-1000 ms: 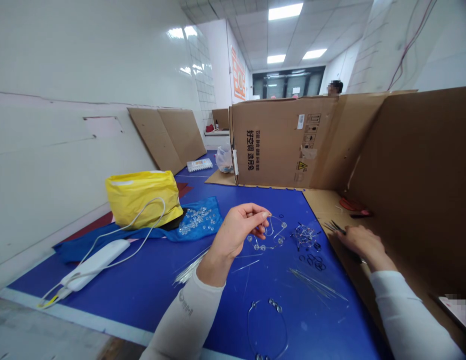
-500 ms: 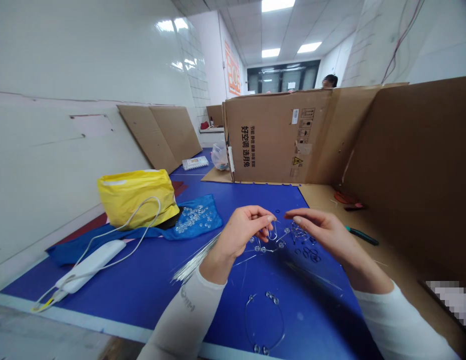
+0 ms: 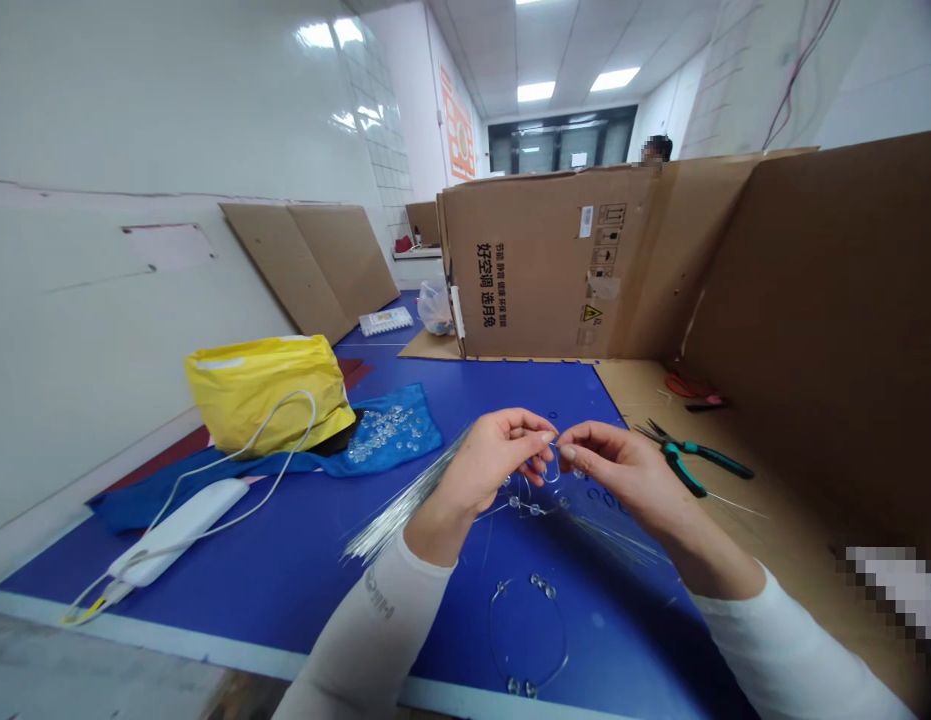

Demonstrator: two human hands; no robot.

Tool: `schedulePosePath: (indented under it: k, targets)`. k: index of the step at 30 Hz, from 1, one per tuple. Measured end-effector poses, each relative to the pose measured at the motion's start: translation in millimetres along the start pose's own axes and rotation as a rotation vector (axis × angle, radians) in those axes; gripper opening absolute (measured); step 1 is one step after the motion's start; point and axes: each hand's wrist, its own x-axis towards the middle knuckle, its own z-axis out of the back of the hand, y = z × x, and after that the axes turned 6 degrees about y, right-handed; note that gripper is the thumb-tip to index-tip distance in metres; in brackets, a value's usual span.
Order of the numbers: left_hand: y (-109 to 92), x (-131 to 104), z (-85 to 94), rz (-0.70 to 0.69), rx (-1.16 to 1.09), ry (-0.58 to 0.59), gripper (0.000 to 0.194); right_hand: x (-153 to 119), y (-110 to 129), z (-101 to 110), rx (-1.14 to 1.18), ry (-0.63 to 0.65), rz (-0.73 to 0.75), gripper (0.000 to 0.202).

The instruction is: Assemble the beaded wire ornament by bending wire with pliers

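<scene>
Between my two hands is a thin wire bent into a small loop [image 3: 551, 474], held above the blue tabletop. My left hand [image 3: 506, 450] pinches it between thumb and fingers. My right hand [image 3: 607, 458] has thumb and forefinger closed at the wire's other side, close to the left fingertips. Beneath the hands lie wire with clear beads [image 3: 535, 510] and several dark rings [image 3: 606, 497], partly hidden by my right hand. A bundle of straight wires [image 3: 401, 510] lies beside my left forearm. Nearer me rests a beaded wire ring [image 3: 566, 640].
Green-handled pliers [image 3: 690, 455] lie on cardboard at the right, near red-handled scissors [image 3: 686, 387]. Clear beads [image 3: 390, 430] sit on a blue cloth, by a yellow bag [image 3: 270, 390] and a white power strip [image 3: 176, 535]. A large cardboard box [image 3: 540, 270] walls the back; a person's head shows beyond.
My right hand has moved left and closed its fingertips at the wire loop beside my left hand. The pliers at the right are now more fully uncovered. The view has shifted slightly.
</scene>
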Motion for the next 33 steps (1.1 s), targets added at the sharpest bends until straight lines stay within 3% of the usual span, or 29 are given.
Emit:
schedulePosePath:
  k: [9, 24, 33]
  targets:
    - [-5, -4, -3.6, 0.013, 0.027, 0.033, 0.014, 2, -7, -3, 0.069, -0.073, -0.061, 0.030]
    - [-5, -6, 0.8, -0.014, -0.054, 0.115, 0.021, 4, -11, 9, 0.427, -0.027, -0.083, 0.034]
    - [-4, -8, 2.6, -0.146, 0.023, 0.133, 0.013, 4, -9, 12, 0.484, 0.011, -0.069, 0.035]
